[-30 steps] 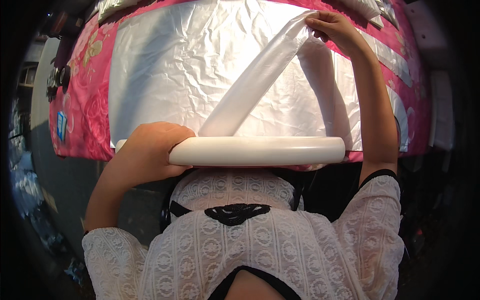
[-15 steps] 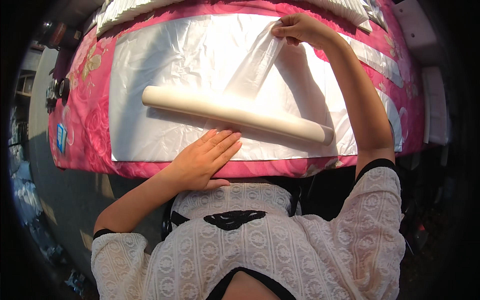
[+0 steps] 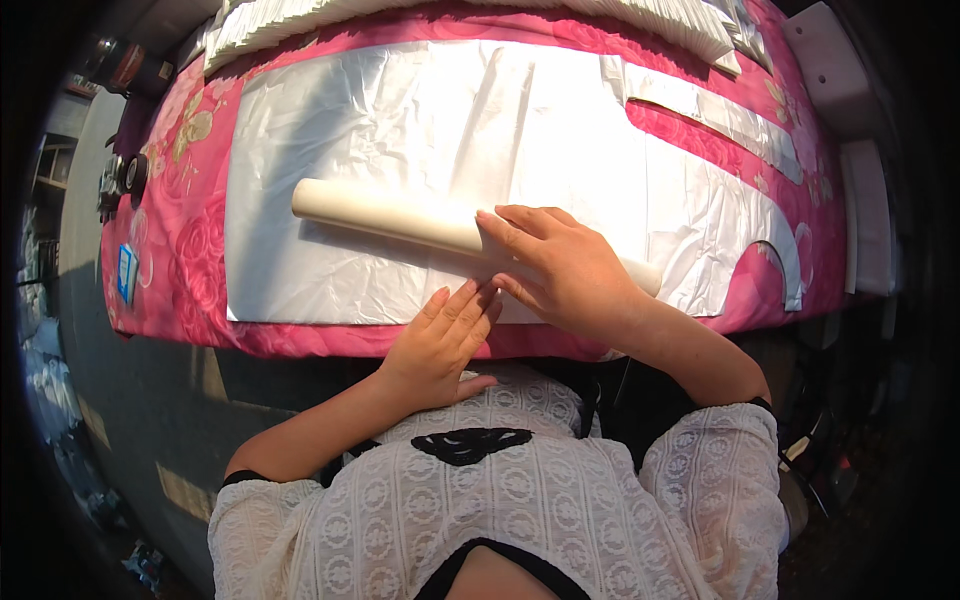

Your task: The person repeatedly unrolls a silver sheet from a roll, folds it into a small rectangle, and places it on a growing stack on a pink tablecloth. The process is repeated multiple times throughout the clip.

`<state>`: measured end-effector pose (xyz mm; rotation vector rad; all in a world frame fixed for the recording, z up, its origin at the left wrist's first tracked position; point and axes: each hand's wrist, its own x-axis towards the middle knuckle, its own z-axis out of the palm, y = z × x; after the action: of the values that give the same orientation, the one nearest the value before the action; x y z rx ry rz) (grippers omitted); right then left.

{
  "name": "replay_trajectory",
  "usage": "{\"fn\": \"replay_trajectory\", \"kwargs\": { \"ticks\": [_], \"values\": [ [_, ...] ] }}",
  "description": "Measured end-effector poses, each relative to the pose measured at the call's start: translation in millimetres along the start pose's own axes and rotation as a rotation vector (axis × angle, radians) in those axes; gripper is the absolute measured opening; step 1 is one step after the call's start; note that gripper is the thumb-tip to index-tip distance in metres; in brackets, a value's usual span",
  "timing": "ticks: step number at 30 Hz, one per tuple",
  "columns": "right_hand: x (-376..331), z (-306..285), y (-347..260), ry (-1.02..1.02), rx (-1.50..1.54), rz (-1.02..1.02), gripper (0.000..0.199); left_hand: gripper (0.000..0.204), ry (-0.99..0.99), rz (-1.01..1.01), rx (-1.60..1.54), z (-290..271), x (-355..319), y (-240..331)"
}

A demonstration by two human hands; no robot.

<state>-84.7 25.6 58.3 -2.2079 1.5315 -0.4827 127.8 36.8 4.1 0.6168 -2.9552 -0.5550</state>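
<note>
A long cream-white roll (image 3: 390, 212) lies aslant across a stack of thin white plastic sheets (image 3: 330, 285). My right hand (image 3: 565, 270) straddles its middle, fingers over the far side and thumb by the near side. Just left of that thumb, my left hand (image 3: 440, 345) rests with fingers stretched out on the sheets' front edge. The fingertips of both hands nearly meet. Beyond the roll, a translucent plastic strip (image 3: 492, 130) lies flat on the sheets. What is beneath my right palm is hidden.
A pink flowered cloth (image 3: 190, 220) covers the table. Folded white stacks (image 3: 450, 15) line its far edge. Cut white pieces with curved openings (image 3: 715, 235) lie at right. On the left are a blue-and-white packet (image 3: 127, 272), a tape roll (image 3: 136, 174) and a dark bottle (image 3: 130, 66).
My right hand has let go of the raised plastic strip and come down onto the roll. The strip now lies flat. My left hand has shifted slightly right.
</note>
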Motion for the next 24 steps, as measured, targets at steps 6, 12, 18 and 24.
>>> {"fn": "replay_trajectory", "kwargs": {
  "ticks": [6, 12, 18, 24],
  "values": [
    [-19.2, -13.7, 52.3, 0.224, -0.090, 0.108, 0.050, 0.081, 0.048, -0.036, 0.067, 4.5, -5.1, 10.4],
    [-44.4, -57.1, 123.4, 0.517, 0.320, 0.567, 0.050, 0.077, -0.008, 0.279, -0.096, -23.4, -0.4, -19.9],
    [-28.8, -32.2, 58.3, 0.087, 0.052, -0.046, 0.059, 0.076, -0.065, 0.213, -0.032, -19.7, 8.5, -23.3],
    [22.2, -7.4, 47.2, -0.009, -0.085, -0.237, 0.042, 0.045, 0.105, 0.154, 0.277, 13.4, 0.6, 0.3]
  ]
}}
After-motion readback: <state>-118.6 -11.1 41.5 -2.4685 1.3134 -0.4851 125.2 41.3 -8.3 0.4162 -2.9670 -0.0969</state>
